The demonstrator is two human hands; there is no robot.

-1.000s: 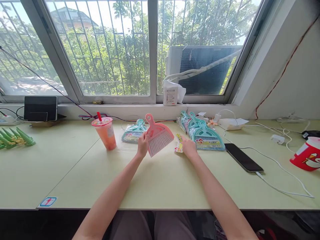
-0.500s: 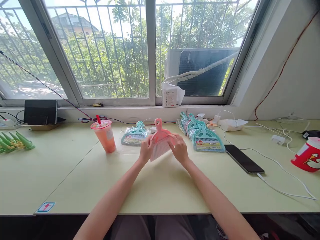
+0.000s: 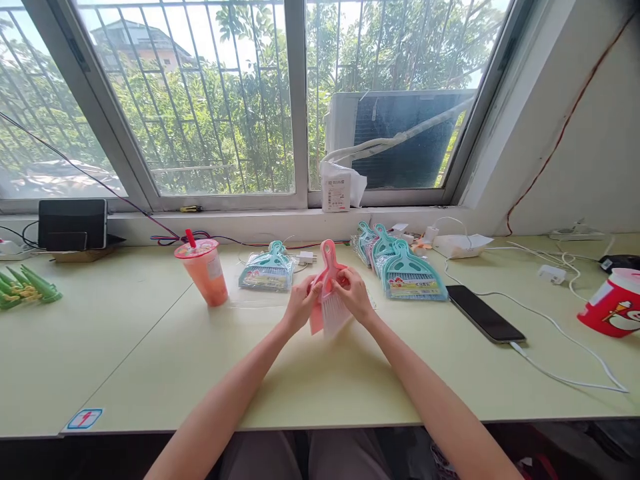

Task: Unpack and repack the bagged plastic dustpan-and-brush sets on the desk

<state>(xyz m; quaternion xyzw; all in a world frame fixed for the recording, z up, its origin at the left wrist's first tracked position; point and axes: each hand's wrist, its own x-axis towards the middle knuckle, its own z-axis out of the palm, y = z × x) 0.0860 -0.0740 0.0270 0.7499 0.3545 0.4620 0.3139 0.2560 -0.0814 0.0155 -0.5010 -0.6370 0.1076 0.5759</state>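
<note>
A pink brush (image 3: 334, 308) with pale bristles lies against a pink dustpan (image 3: 317, 319), both held up above the table. My left hand (image 3: 301, 303) has its fingers closed on the dustpan's left side. My right hand (image 3: 353, 297) pinches the brush near the base of its handle. The two handles overlap at the top, bristles pointing down. Behind on the left lies a wrapped teal brush set (image 3: 267, 272); several more teal sets (image 3: 411, 277) lie to the right, in clear wrapping.
A cup of orange drink (image 3: 205, 273) stands left of my hands. To the right lie a phone (image 3: 485, 313) on a white cable and a red cup (image 3: 613, 303). A tablet (image 3: 73, 225) stands back left, near green plastic pieces (image 3: 30, 287).
The pink brush and dustpan have turned more upright and now show as two separate pieces. My hands have moved closer together around them. The view has shifted slightly.
</note>
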